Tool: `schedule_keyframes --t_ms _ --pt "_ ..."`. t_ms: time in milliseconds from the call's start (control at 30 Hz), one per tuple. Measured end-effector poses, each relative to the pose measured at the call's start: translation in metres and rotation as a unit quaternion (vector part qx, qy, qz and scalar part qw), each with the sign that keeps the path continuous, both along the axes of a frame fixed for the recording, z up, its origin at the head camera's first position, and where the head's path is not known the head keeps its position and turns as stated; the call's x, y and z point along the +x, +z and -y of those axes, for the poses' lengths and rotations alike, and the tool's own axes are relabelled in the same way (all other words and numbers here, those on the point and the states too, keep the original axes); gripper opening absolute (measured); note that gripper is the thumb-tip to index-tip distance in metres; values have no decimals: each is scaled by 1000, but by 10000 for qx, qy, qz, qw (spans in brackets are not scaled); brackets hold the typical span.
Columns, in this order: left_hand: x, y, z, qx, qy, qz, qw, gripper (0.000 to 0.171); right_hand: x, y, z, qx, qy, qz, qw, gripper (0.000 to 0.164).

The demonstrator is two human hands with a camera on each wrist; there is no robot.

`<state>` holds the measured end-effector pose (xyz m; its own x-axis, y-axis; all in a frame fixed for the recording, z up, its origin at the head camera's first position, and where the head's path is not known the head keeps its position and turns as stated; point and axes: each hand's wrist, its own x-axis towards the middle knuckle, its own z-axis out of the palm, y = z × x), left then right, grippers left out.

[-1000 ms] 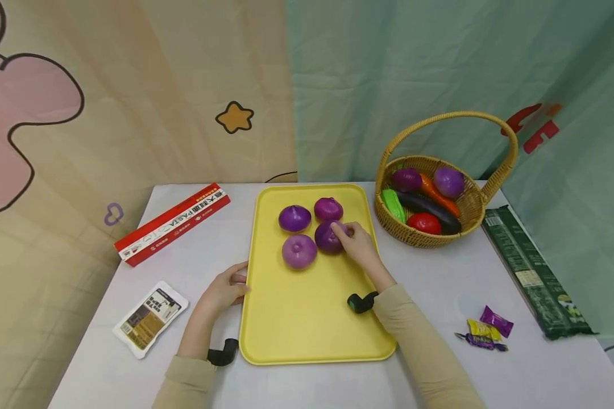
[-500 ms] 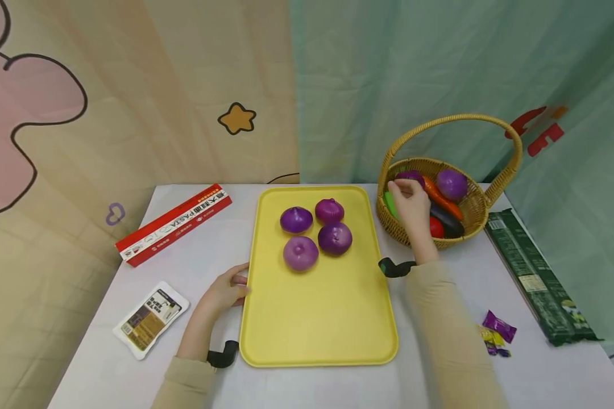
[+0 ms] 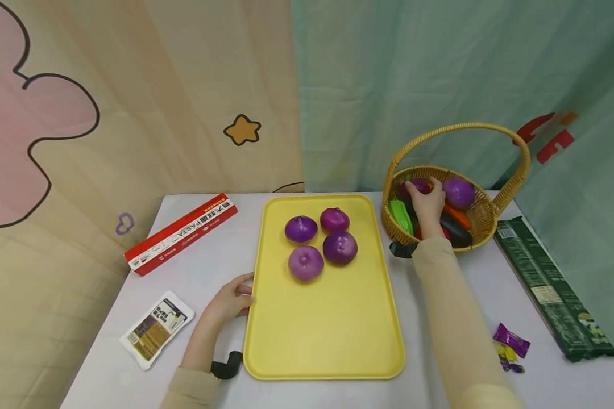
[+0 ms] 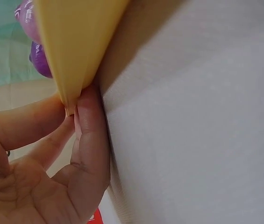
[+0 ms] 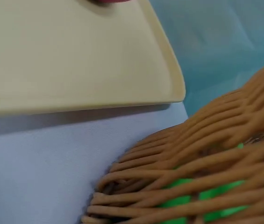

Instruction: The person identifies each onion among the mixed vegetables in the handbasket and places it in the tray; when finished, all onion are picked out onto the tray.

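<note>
My right hand (image 3: 427, 205) reaches into the wicker basket (image 3: 485, 218), thumb and fingers around a dark purple onion (image 3: 419, 184). The right wrist view shows the basket's woven wall (image 5: 160, 156) but not the hand. At the left edge of a yellow tray (image 3: 324, 332), my left hand (image 3: 230, 301) pinches the rim; up close, the thumb and fingers (image 4: 92, 140) lie on either side of it. Several purple onions stand together on the tray's far half, among them a lighter one (image 3: 306, 263) and a dark one (image 3: 340, 247).
Also in the basket are a green pepper (image 3: 401, 216), an eggplant (image 3: 456, 232), a carrot (image 3: 457, 215) and another purple onion (image 3: 459, 193). A pasta box (image 3: 181, 234) and white packet (image 3: 157, 329) lie left. Right are a green package (image 3: 555, 289) and wrapped candies (image 3: 511, 339).
My right hand has left the dark onion on the tray, moved right to the basket and reached in to another onion. My left hand stays at the tray's edge. The head view has shifted slightly.
</note>
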<state>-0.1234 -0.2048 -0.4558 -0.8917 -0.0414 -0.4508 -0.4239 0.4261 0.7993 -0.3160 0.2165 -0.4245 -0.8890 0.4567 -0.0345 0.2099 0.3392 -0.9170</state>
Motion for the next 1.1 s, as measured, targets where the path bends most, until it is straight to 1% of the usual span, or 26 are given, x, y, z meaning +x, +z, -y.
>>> schedule_keyframes --t_ms 133,267,400,533,600,700,833,900,1000,1100 --pt "1 -1 0 -59 18 9 10000 63 -4 -6 2 330 192 -12 9993 75" --pt "3 0 -1 -51 13 -64 10000 62 -5 -6 4 455 175 -79 9988 69" --pt "4 2 -2 -96 44 -52 9999 62 -3 -5 5 272 27 -162 9995 71" --pt "3 2 -2 -154 44 -22 9999 62 9 4 3 -12 8 -115 9999 81" --pt "3 1 -1 -168 33 -35 9998 62 19 11 3 -84 120 -32 9999 86" --pt "2 2 -1 -196 -3 -21 9998 62 39 21 4 -121 348 37 9993 88" --pt "3 6 -2 -278 -45 -5 9996 61 72 31 14 -89 816 35 9966 87" --pt "3 5 -2 -308 -61 12 9995 61 92 34 24 -19 1160 89 9932 86" --pt "2 5 -2 -312 -92 53 9995 61 122 33 45 178 1813 228 9830 81" --pt "1 5 -1 -342 -81 129 9993 61 149 24 72 230 2575 338 9654 74"
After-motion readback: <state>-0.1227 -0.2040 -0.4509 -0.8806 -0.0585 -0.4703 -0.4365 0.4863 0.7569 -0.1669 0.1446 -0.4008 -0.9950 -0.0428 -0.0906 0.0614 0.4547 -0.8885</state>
